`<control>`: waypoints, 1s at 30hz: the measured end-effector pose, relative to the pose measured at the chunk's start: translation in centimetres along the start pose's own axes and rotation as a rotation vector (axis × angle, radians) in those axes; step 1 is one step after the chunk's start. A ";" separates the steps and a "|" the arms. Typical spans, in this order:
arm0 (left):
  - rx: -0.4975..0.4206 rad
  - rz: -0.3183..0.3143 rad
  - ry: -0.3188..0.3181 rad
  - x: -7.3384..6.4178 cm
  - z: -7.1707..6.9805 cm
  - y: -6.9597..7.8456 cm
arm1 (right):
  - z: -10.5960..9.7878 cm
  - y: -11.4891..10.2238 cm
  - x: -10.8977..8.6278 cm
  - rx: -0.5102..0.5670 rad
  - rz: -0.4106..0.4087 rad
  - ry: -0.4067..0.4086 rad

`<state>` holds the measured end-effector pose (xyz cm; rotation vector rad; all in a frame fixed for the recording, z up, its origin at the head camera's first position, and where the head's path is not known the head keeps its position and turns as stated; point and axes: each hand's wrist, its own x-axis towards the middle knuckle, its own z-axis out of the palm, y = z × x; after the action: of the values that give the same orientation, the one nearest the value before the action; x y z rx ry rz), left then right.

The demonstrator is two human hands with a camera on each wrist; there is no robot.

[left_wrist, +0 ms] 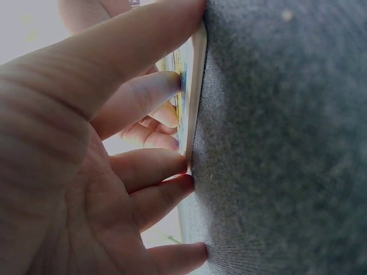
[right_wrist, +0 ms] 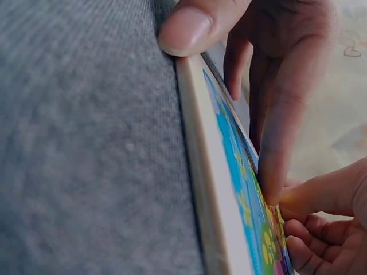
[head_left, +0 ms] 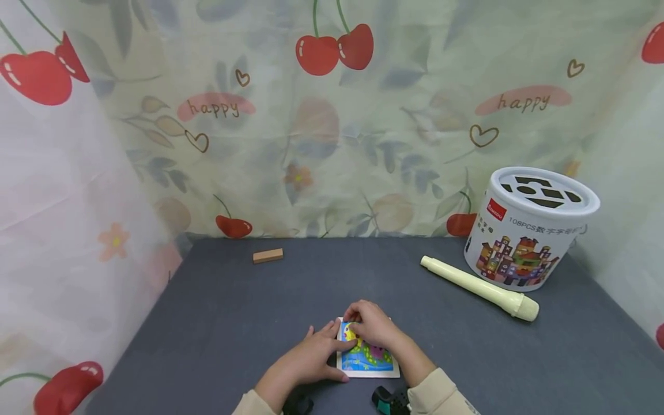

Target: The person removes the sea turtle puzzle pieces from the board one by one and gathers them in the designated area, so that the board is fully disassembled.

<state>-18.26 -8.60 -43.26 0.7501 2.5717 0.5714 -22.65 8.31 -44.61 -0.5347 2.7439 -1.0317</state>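
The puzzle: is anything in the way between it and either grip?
Nothing visible: the left grip touches the puzzle, and the right grip is at its far left corner. The microphone lies well clear.

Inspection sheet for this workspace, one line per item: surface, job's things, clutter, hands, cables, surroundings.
Surface: dark grey table.
Job's things: cartoon picture board, flat, white-bordered.
Clutter: wooden block far left; cream toy microphone before the 108PCS bucket.
Left hand: thumb at board's near-left corner, index finger on picture.
Right hand: fingers curled at far-left part; any grip unclear.
Cables: nothing seen.
Surroundings: cherry-print fabric behind.
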 end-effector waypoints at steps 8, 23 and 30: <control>0.009 -0.002 0.003 -0.2 0.1 0.1 | 0.0 -0.1 0.0 0.055 -0.011 -0.002; 0.011 -0.003 -0.019 0.0 0.1 -0.1 | -1.1 0.6 0.4 0.170 -0.093 -0.081; 0.002 0.002 -0.034 0.1 0.1 -0.2 | -1.6 0.8 0.3 0.228 -0.081 -0.071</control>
<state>-18.37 -8.65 -43.42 0.7568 2.5409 0.5513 -23.60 9.67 -43.95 -0.6353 2.5183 -1.2972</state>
